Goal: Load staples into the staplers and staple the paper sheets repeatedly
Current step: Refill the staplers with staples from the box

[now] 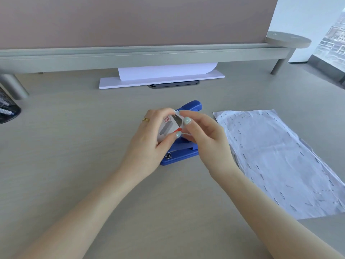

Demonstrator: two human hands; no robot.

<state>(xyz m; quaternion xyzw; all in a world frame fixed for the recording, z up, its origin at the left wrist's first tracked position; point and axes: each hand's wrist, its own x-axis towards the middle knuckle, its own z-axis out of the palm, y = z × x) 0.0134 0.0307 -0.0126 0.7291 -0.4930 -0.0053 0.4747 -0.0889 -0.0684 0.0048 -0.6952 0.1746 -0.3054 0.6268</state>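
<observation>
I hold a small staple box (169,128) in my left hand (149,144), above the middle of the surface (74,165). The box is white card with a printed grey picture of a staple strip, red characters near its top and a red patch at one lower corner. Its end flap stands open and I can see the shiny grey of staples inside. My left grip is closed on the box, thumb across its lower front and fingers wrapped behind it; a gold ring (146,119) sits on one finger. My right hand (203,139) meets it from the right, its grip pinching the open flap at the box's top edge between thumb and forefinger.

Directly beneath both hands lies a blue stapler (183,154), flat on the surface, its far end showing beyond my fingers and its near end pointing toward me.

To the right, well apart from the stapler, lie creased white paper sheets (276,161), dotted all over with rows of staples.

The surface is pale beige. At its far edge a ream of white paper (160,81) lies flat with a curled sheet (166,71) on top, under a grey-green raised shelf (130,57). Behind rises a dusty pink partition (130,19). A black mesh holder (7,107) shows at the left edge, a window (334,40) at the far right.
</observation>
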